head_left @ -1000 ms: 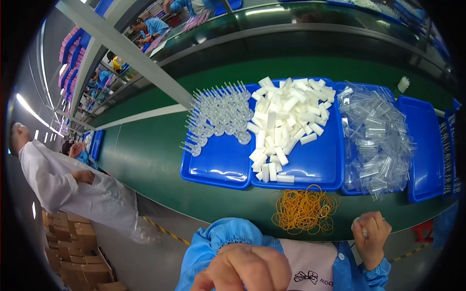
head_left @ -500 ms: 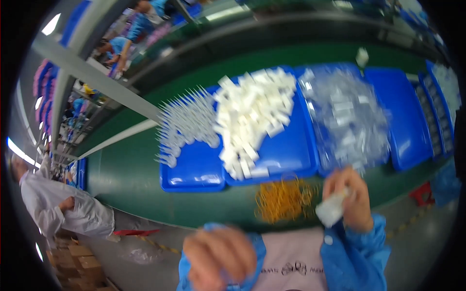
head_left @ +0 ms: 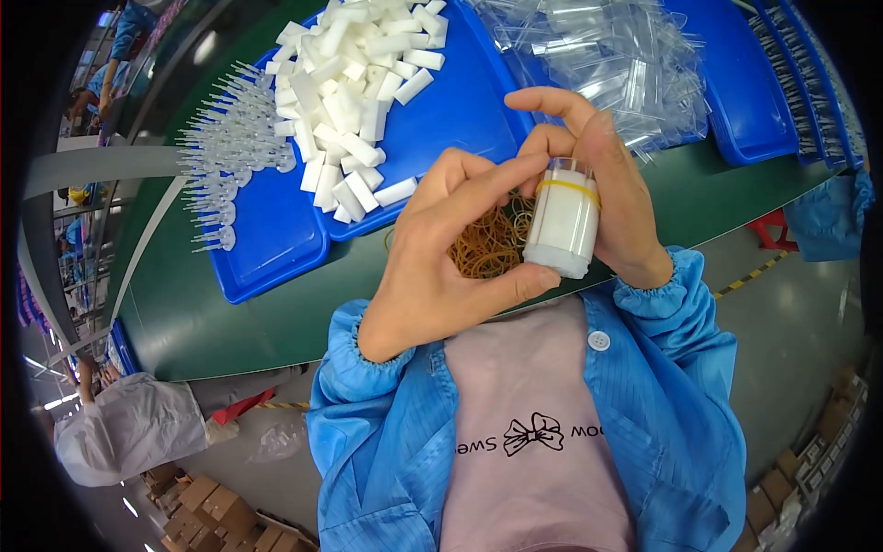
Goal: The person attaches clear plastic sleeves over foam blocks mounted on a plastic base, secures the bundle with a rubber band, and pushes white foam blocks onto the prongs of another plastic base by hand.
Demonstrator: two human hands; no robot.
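Note:
A clear cylinder with a white core [head_left: 563, 221] is held upright in front of my chest, slightly tilted. A yellow rubber band [head_left: 572, 187] circles its upper part. My left hand [head_left: 441, 248] grips it from the left, index finger at the top and thumb at the whitish base. Against its right side lies my right hand [head_left: 625, 202], thumb raised beside the rim and fingers curving behind and above; part of this grip is hidden. Just behind the cylinder and left fingers, a pile of brown-yellow rubber bands [head_left: 486, 247] is partly covered.
Blue trays on the green table [head_left: 368, 296] hold white foam-like blocks [head_left: 349, 120], clear plastic sleeves [head_left: 616, 64] and spiky translucent pieces [head_left: 235, 138]. Another blue tray [head_left: 750, 101] stands at the right, beside rows of dark-filled trays. A person in white [head_left: 138, 423] is at the left.
My left hand has come up from near my body onto the cylinder, which my right hand held alone. The cylinder now stands upright, its band plainly visible. The head view has shifted.

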